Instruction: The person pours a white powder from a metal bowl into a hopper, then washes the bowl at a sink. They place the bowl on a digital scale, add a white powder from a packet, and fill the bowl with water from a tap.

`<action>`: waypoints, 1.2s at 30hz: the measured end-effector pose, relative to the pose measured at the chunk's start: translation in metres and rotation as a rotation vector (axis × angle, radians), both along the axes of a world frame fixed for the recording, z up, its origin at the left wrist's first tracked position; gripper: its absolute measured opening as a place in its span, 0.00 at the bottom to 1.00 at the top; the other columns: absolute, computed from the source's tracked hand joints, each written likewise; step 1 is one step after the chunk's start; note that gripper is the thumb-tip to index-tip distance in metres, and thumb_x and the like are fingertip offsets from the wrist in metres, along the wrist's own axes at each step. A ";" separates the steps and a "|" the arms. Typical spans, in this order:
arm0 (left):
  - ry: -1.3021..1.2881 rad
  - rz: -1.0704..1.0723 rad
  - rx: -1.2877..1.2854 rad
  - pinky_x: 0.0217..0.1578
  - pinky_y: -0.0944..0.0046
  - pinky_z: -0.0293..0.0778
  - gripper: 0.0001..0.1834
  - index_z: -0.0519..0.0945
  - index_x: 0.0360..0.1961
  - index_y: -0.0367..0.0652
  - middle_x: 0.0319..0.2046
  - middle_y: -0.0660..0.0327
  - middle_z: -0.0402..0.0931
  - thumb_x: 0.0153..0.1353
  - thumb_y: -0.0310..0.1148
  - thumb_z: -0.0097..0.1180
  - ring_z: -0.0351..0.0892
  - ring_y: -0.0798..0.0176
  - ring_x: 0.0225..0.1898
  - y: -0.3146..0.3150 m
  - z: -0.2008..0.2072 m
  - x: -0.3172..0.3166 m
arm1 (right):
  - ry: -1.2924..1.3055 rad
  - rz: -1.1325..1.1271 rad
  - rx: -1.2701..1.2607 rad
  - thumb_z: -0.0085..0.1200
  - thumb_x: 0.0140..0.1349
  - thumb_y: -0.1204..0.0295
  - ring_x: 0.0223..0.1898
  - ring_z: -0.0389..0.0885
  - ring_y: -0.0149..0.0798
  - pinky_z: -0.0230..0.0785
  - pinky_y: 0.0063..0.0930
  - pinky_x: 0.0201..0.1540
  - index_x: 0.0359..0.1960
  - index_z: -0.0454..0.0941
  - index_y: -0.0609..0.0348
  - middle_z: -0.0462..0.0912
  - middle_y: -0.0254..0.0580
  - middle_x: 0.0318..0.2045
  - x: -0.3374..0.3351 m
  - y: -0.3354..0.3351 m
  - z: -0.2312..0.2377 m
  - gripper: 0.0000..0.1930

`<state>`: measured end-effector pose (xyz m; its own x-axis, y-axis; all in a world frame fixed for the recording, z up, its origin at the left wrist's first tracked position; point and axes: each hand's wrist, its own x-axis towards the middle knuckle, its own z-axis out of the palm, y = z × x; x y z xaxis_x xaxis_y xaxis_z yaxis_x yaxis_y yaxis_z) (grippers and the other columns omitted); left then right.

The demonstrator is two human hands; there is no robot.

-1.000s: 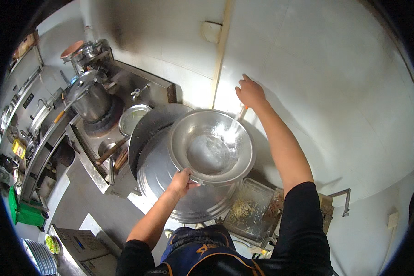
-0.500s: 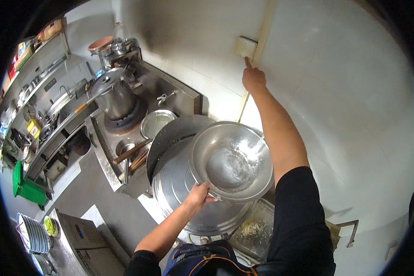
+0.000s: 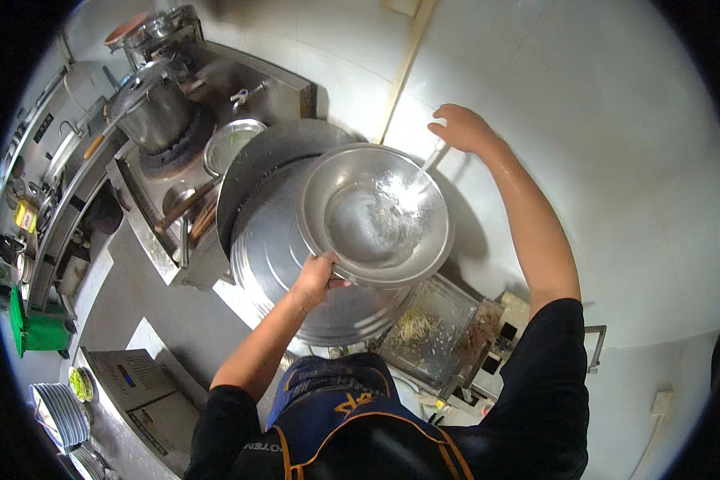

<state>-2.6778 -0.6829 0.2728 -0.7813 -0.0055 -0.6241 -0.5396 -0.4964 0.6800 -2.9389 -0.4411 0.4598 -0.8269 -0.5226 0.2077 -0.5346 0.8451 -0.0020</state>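
Observation:
My left hand (image 3: 318, 278) grips the near left rim of a wide steel bowl (image 3: 316, 200). Clear liquid or a wet film shines inside, with whitish patches towards the right. A pale utensil handle (image 3: 430, 160) sticks out over the bowl's far right rim; its lower end is lost in the glare. Just above that handle is my right hand (image 3: 464, 130), thumb and forefinger apart, not visibly closed on it. Beneath the bowl lies a large round metal cover (image 3: 272, 264) with ridged edges, backed by a dark curved guard (image 3: 248, 160).
A lidded stockpot (image 3: 156, 116) stands on a burner at the left, near a steel basin (image 3: 230, 144) and wooden-handled tools (image 3: 188, 204). A tray with food scraps (image 3: 424, 328) lies at the near right. Stacked plates (image 3: 60, 416) are at the lower left. A white wall (image 3: 616, 200) bounds the right.
My right hand has left the wall switch and come down to the utensil handle, its pointing forefinger no longer stretched to the switch. My left hand still holds the bowl. The whole view has shifted.

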 end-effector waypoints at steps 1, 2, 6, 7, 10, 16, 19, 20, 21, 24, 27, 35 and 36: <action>-0.007 -0.007 0.001 0.26 0.59 0.81 0.14 0.70 0.40 0.28 0.27 0.53 0.75 0.59 0.30 0.43 0.77 0.58 0.23 0.001 -0.001 0.001 | -0.013 -0.055 -0.031 0.49 0.59 0.60 0.45 0.77 0.52 0.68 0.41 0.49 0.40 0.78 0.61 0.79 0.51 0.41 0.010 0.011 0.000 0.17; -0.004 -0.036 0.014 0.26 0.58 0.81 0.15 0.70 0.41 0.27 0.27 0.52 0.75 0.59 0.30 0.44 0.78 0.57 0.23 0.000 -0.002 0.003 | -0.026 -0.108 -0.062 0.50 0.59 0.59 0.44 0.77 0.52 0.68 0.41 0.49 0.40 0.78 0.61 0.80 0.51 0.39 0.018 0.018 0.001 0.17; -0.029 -0.006 -0.030 0.26 0.56 0.80 0.16 0.69 0.43 0.26 0.33 0.48 0.75 0.58 0.30 0.44 0.78 0.53 0.25 -0.001 -0.023 0.005 | -0.141 -0.111 -0.088 0.50 0.59 0.62 0.42 0.78 0.50 0.69 0.38 0.48 0.43 0.77 0.61 0.81 0.49 0.40 0.033 0.026 0.010 0.16; -0.025 -0.025 -0.026 0.27 0.56 0.80 0.17 0.69 0.43 0.26 0.33 0.47 0.75 0.58 0.30 0.44 0.79 0.53 0.26 -0.001 -0.029 0.006 | -0.136 -0.117 -0.114 0.51 0.59 0.62 0.42 0.78 0.50 0.69 0.38 0.47 0.43 0.77 0.60 0.81 0.50 0.40 0.034 0.027 0.007 0.16; -0.013 -0.059 -0.024 0.27 0.56 0.80 0.17 0.68 0.43 0.26 0.34 0.47 0.75 0.58 0.30 0.45 0.79 0.52 0.27 0.002 -0.035 0.008 | -0.117 -0.122 -0.151 0.52 0.59 0.64 0.42 0.79 0.49 0.69 0.37 0.47 0.46 0.76 0.59 0.81 0.50 0.41 0.031 0.032 0.000 0.16; -0.017 -0.046 -0.021 0.27 0.57 0.79 0.17 0.69 0.43 0.26 0.34 0.47 0.75 0.58 0.31 0.45 0.78 0.52 0.27 0.006 -0.050 0.008 | -0.184 -0.093 -0.117 0.54 0.58 0.63 0.44 0.79 0.48 0.69 0.36 0.49 0.51 0.75 0.58 0.80 0.49 0.44 0.026 0.035 0.003 0.20; -0.032 -0.047 -0.003 0.26 0.58 0.79 0.16 0.70 0.42 0.27 0.33 0.48 0.75 0.58 0.31 0.45 0.78 0.52 0.26 0.008 -0.065 0.004 | -0.112 -0.128 -0.118 0.55 0.58 0.62 0.45 0.79 0.47 0.69 0.35 0.50 0.53 0.74 0.57 0.80 0.49 0.45 0.024 0.037 -0.003 0.22; -0.036 -0.056 0.007 0.26 0.58 0.79 0.16 0.70 0.41 0.27 0.33 0.48 0.75 0.58 0.31 0.45 0.78 0.52 0.26 0.008 -0.066 0.004 | -0.137 -0.119 -0.100 0.55 0.58 0.62 0.45 0.79 0.47 0.69 0.35 0.50 0.54 0.74 0.56 0.80 0.49 0.45 0.022 0.039 -0.002 0.23; -0.043 -0.060 0.013 0.26 0.58 0.79 0.15 0.70 0.41 0.27 0.33 0.48 0.75 0.58 0.31 0.45 0.77 0.52 0.25 0.008 -0.067 0.005 | -0.164 -0.106 -0.086 0.55 0.58 0.62 0.45 0.79 0.47 0.69 0.35 0.51 0.54 0.74 0.56 0.80 0.49 0.45 0.022 0.038 0.001 0.23; -0.063 -0.047 0.040 0.26 0.57 0.79 0.15 0.71 0.40 0.27 0.32 0.48 0.75 0.58 0.32 0.46 0.77 0.52 0.25 0.005 -0.078 0.005 | -0.201 -0.098 -0.110 0.55 0.58 0.62 0.45 0.79 0.47 0.68 0.35 0.51 0.54 0.74 0.56 0.80 0.49 0.46 0.021 0.038 0.002 0.23; -0.077 -0.060 0.025 0.27 0.57 0.79 0.15 0.71 0.40 0.28 0.31 0.48 0.75 0.58 0.32 0.46 0.77 0.52 0.25 0.005 -0.081 0.007 | -0.204 -0.086 -0.125 0.55 0.58 0.62 0.45 0.79 0.47 0.69 0.35 0.50 0.53 0.74 0.56 0.80 0.49 0.45 0.021 0.039 0.000 0.22; -0.063 -0.065 0.033 0.27 0.57 0.78 0.14 0.71 0.37 0.30 0.29 0.51 0.74 0.59 0.33 0.45 0.77 0.53 0.26 0.003 -0.090 0.008 | -0.146 -0.091 -0.069 0.55 0.59 0.63 0.45 0.78 0.47 0.69 0.36 0.49 0.54 0.74 0.56 0.80 0.50 0.45 0.024 0.038 -0.001 0.22; -0.055 -0.070 0.036 0.27 0.57 0.78 0.14 0.71 0.37 0.30 0.29 0.51 0.73 0.59 0.33 0.45 0.76 0.53 0.26 0.003 -0.090 0.008 | -0.155 -0.088 -0.069 0.55 0.59 0.63 0.45 0.78 0.47 0.69 0.36 0.49 0.54 0.74 0.56 0.80 0.50 0.45 0.024 0.038 0.000 0.22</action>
